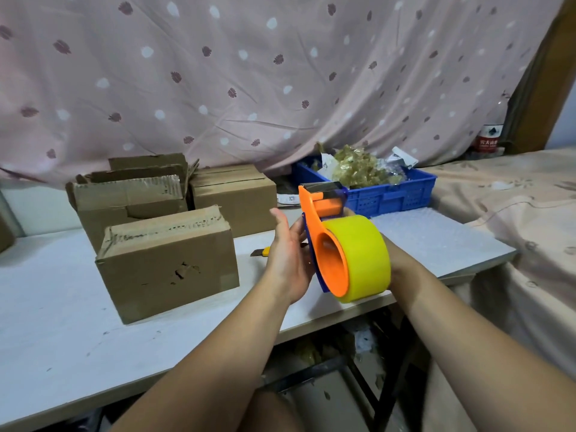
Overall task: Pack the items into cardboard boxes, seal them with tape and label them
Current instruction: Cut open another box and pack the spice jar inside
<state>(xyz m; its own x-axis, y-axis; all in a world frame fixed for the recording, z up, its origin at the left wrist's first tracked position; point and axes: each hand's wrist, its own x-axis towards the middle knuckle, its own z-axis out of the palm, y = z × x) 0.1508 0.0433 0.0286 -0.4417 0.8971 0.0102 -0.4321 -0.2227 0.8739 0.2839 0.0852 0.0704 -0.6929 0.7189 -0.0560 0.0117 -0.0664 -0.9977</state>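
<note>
An orange and blue tape dispenser (321, 226) with a thick yellow tape roll (361, 257) is held in the air over the front edge of the white table (62, 307). My right hand (396, 252) carries it from behind; the roll hides its fingers. With straight fingers, my left hand (288, 254) lies flat against the dispenser's left side. A closed, worn cardboard box (168, 263) stands on the table to the left of both hands. Behind it are an open box (124, 198) and another closed box (233, 194).
A yellow utility knife (264, 251) lies on the table just beyond my left hand. A blue crate (392, 196) holding crinkly golden packets (358, 169) sits at the back right, with bubble wrap (436, 235) in front of it. A bed (514, 198) borders the table's right end.
</note>
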